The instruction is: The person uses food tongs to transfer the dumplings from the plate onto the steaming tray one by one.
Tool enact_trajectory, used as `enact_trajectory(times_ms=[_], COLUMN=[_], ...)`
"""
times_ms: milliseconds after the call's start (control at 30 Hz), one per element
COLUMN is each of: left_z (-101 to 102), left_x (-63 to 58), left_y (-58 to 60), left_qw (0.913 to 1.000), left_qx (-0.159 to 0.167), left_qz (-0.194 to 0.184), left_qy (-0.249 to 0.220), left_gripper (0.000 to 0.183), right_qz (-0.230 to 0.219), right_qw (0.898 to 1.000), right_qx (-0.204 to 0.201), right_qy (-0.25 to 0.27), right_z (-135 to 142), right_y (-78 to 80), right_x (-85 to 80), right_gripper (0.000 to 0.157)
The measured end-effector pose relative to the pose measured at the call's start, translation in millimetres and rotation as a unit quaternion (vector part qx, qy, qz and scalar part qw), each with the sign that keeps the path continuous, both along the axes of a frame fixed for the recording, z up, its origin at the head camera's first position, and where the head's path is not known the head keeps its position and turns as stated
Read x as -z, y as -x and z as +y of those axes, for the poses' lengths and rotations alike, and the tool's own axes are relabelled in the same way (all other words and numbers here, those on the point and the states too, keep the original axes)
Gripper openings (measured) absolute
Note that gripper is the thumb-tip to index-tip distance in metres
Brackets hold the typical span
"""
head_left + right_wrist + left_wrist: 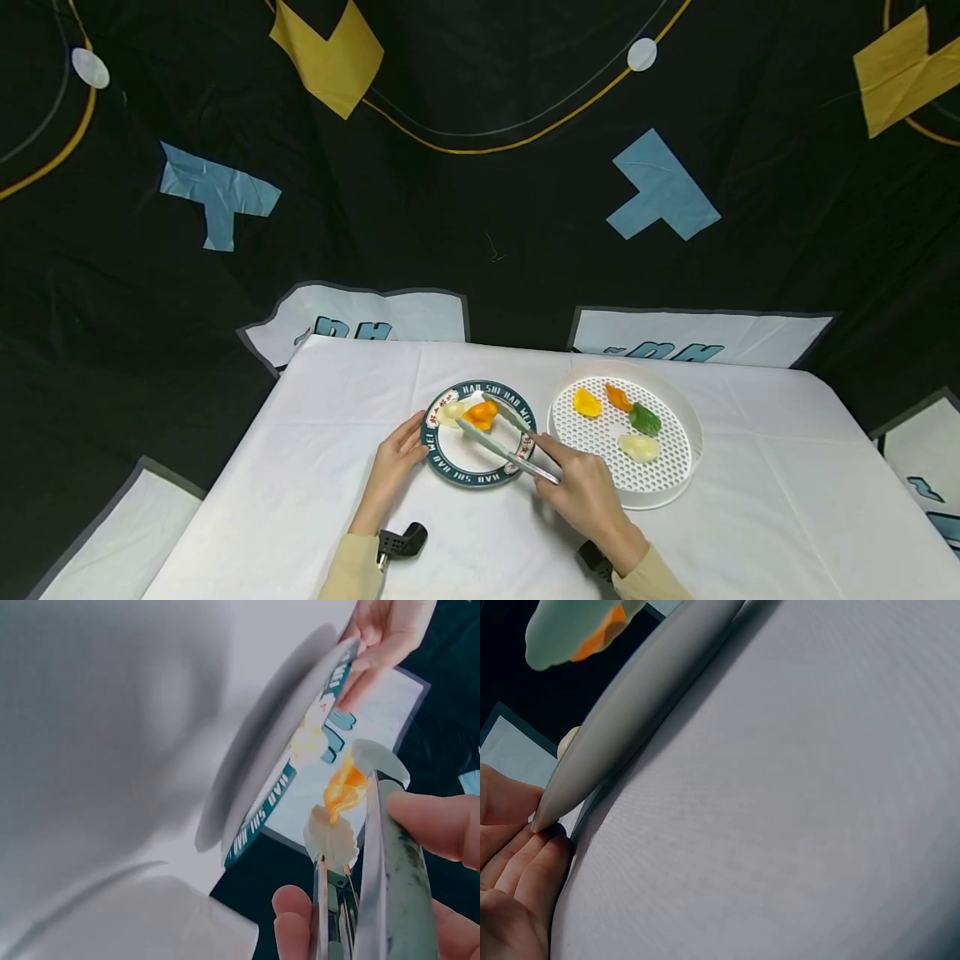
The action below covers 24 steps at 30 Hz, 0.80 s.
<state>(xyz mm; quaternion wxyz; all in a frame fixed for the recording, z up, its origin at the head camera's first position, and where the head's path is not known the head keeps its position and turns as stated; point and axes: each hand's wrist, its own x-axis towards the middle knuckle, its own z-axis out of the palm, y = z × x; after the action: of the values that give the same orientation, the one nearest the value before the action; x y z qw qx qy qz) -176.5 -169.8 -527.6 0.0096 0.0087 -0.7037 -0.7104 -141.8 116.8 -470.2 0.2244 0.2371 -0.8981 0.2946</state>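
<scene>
A white plate (pixel 474 478) with a dark green lettered rim lies on the table. My left hand (pixel 393 472) holds its left edge, the thumb and fingers (pixel 536 874) pinching the rim in the left wrist view. My right hand (pixel 588 493) grips metal tongs (pixel 495 446) with pale green tips. Between those tips sits an orange pepper piece (pixel 345 793), over the plate and apart from its surface in the right wrist view. A pale yellow piece (pixel 450 414) rests on the plate's upper left.
Right of the plate stands a round white perforated tray (pixel 660 500). It holds a yellow piece (pixel 587 403), an orange piece (pixel 618 397), a green pepper piece (pixel 644 419) and a pale yellow piece (pixel 639 448). Behind the white-covered table (pixel 360 392) hangs a black cloth (pixel 480 242).
</scene>
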Motion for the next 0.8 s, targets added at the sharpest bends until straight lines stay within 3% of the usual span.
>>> enact_trajectory(times_ms=[400, 800], left_z=[0.3, 0.4], left_x=[-2.3, -1.2], left_y=[0.1, -0.5], left_qw=[1.0000, 1.0000], left_qx=[-0.001, 0.004], left_qz=[-0.001, 0.000], left_qy=[0.002, -0.005], left_gripper=[0.058, 0.058], right_qz=[0.016, 0.018], right_qw=[1.000, 0.999], right_qx=[-0.006, 0.038], right_qy=[0.013, 0.003], right_z=[19.4, 51.0], right_y=[0.2, -5.4], right_x=[-9.4, -12.4], right_gripper=[0.057, 0.057])
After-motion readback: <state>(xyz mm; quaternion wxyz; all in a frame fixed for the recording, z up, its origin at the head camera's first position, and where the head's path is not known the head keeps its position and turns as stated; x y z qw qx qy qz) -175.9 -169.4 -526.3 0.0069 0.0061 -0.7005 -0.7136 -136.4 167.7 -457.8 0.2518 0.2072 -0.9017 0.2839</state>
